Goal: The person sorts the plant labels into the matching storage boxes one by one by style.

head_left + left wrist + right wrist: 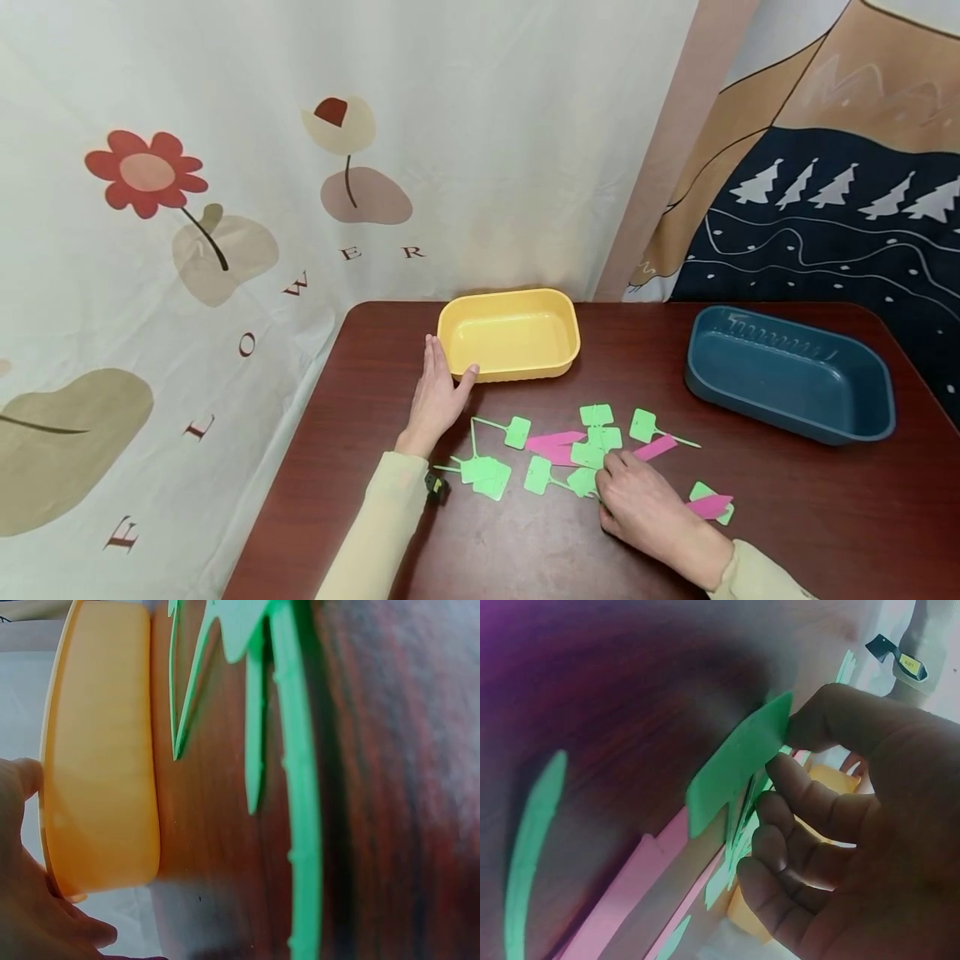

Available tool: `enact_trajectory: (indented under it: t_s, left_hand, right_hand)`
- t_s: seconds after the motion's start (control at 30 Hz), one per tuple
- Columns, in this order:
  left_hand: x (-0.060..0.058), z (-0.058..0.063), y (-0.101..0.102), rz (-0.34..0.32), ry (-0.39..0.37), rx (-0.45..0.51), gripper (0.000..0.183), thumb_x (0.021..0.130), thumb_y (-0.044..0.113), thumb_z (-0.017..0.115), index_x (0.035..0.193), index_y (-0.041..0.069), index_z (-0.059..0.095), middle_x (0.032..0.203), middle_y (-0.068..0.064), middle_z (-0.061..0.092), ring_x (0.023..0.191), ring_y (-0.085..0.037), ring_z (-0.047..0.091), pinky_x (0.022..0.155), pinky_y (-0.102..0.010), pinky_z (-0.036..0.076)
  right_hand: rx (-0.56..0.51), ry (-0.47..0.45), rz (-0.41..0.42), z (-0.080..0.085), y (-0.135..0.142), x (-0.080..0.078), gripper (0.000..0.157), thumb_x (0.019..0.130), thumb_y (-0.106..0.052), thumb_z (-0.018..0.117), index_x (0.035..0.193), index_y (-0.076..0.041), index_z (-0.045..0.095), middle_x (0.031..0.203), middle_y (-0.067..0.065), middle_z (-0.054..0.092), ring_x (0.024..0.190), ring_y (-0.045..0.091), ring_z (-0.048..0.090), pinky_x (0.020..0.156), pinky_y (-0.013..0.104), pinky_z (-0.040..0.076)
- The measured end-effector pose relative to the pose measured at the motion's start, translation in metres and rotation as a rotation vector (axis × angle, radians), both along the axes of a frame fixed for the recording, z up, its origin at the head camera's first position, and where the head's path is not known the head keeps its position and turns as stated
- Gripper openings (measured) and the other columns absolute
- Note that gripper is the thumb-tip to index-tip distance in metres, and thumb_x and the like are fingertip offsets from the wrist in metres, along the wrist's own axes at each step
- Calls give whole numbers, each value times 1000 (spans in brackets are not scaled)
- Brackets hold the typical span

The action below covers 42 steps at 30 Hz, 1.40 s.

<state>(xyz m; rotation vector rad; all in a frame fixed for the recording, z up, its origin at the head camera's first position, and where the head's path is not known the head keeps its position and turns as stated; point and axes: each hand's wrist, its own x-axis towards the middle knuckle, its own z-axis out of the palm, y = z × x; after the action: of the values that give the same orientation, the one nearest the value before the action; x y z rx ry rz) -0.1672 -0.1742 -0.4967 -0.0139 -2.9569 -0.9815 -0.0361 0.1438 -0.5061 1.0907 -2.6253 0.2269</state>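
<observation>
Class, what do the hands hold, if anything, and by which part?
The right hand pinches a green tag by the edge of its flat head; the left hand touches the yellow tray.

Tags (pixel 517 432) bright green; strips (pixel 656 448) pink. Far bin (pixel 517 337) yellow, right bin (pixel 787 375) dark blue. Table (pixel 510 550) reddish-brown, wood-grained. Left curtain (pixel 487 125) white: red flower (pixel 147 172), beige blobs (pixel 75 450), brown letters (pixel 296 284). Right curtain (pixel 825 242) tan and navy, white trees (pixel 830 185), wavy lines. Sleeves (pixel 378 525) pale yellow.

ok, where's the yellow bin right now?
Head view: the yellow bin sits at the back edge of the table, left of the blue bin, with the left hand at its near left corner.
</observation>
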Motion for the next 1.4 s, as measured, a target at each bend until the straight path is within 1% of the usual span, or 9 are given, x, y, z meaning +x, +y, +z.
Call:
enact_trajectory:
  t_s: [0.2, 0.37, 0.47, 0.57, 0.7, 0.87, 1.03, 1.17, 1.4]
  left_hand:
    - [3, 1, -1, -1, 6, 5, 95, 104, 54, 50, 164, -3, 4, 173, -15, -3, 158, -34, 12, 117, -63, 28]
    - [4, -1, -1, -18, 21, -8, 95, 104, 55, 50, 164, -2, 5, 173, -15, -1, 158, -36, 9, 117, -67, 25]
    - [5, -3, 1, -28, 22, -22, 95, 104, 56, 49, 164, -2, 4, 173, -15, -1, 158, -36, 9, 117, -67, 25]
    - [7, -4, 3, -32, 17, -34, 96, 104, 57, 49, 164, -1, 3, 174, -14, -3, 158, -36, 9, 117, -67, 25]
    - [9, -4, 7, -35, 9, -40, 96, 104, 56, 49, 164, -1, 2, 174, -13, -4, 158, -36, 8, 117, -67, 23]
    - [11, -2, 11, -43, 10, -39, 96, 104, 55, 51, 164, -3, 4, 173, -15, -2, 158, -37, 8, 117, -69, 21]
    - [11, 0, 12, -47, 8, -36, 96, 104, 55, 51, 164, -3, 4, 173, -15, -2, 158, -37, 7, 118, -69, 20]
    - [12, 1, 12, -44, 16, -38, 95, 104, 54, 51, 164, -4, 5, 173, -17, 1, 158, -37, 8, 118, -68, 21]
    - [13, 1, 12, -43, 16, -44, 95, 104, 55, 51, 163, -4, 6, 172, -19, 3, 158, -38, 9, 117, -68, 22]
  right_hand:
    - [26, -14, -13, 3, -3, -1, 19, 68, -8, 78, 66, -8, 59, 67, 5, 48, 68, 25, 50, 65, 36, 46]
    - [41, -86, -7, 5, -2, -5, 18, 68, -9, 79, 65, -9, 61, 66, 3, 48, 67, 23, 49, 63, 34, 45]
    - [23, -129, 1, 5, 0, -6, 17, 69, -7, 78, 66, -11, 62, 66, 1, 48, 67, 21, 49, 62, 32, 44]
    - [0, -150, 15, 4, 1, -8, 19, 70, -6, 77, 65, -13, 60, 66, -2, 47, 67, 19, 48, 63, 32, 44]
    - [-26, -171, 33, 2, 3, -9, 22, 69, -5, 76, 64, -15, 57, 65, -4, 47, 67, 17, 47, 66, 32, 44]
    - [-41, -215, 34, 3, 5, -10, 22, 70, -4, 76, 65, -17, 58, 66, -7, 47, 67, 14, 46, 65, 30, 45]
    - [-48, -214, 15, 4, 4, -11, 22, 72, -5, 76, 65, -16, 58, 66, -6, 46, 67, 14, 47, 61, 29, 44]
    - [-35, -205, 19, 6, 4, -10, 22, 73, -7, 79, 65, -16, 60, 67, -5, 47, 68, 15, 48, 62, 29, 45]
    - [36, -198, 32, 11, 0, -11, 22, 74, -6, 79, 62, -14, 62, 63, -2, 48, 62, 18, 48, 56, 30, 42]
